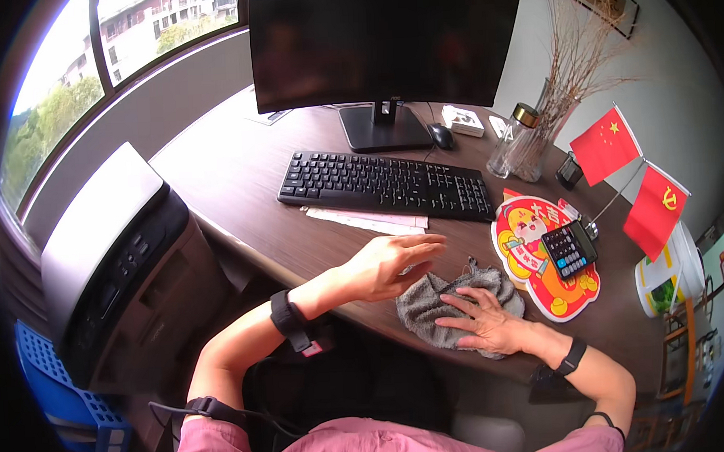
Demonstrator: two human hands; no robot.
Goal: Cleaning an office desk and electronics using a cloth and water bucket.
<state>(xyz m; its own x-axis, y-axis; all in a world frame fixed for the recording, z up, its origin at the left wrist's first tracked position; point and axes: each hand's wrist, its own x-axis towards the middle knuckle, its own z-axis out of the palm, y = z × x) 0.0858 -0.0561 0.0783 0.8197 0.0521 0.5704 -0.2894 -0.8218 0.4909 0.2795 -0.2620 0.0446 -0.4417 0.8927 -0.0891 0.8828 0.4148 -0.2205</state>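
A grey cloth (423, 311) lies crumpled near the front edge of the wooden desk (240, 201). My right hand (484, 320) rests flat on it with spread fingers. My left hand (394, 264) hovers at the cloth's left side, fingers extended and a little apart, with nothing in its grasp. Beyond my hands sits a black keyboard (384, 182), with some papers (368, 221) partly under its front edge. Right of the cloth, a black calculator (566, 250) lies on a red festive cardboard cutout (553, 299) that bears writing.
Behind the keyboard stand a monitor (384, 43), a mouse (441, 136) and a small white box (462, 121). A glass bottle (513, 140), dried twigs in a vase (531, 152) and two small red flags (607, 145) occupy the right. A printer (152, 283) is at the left.
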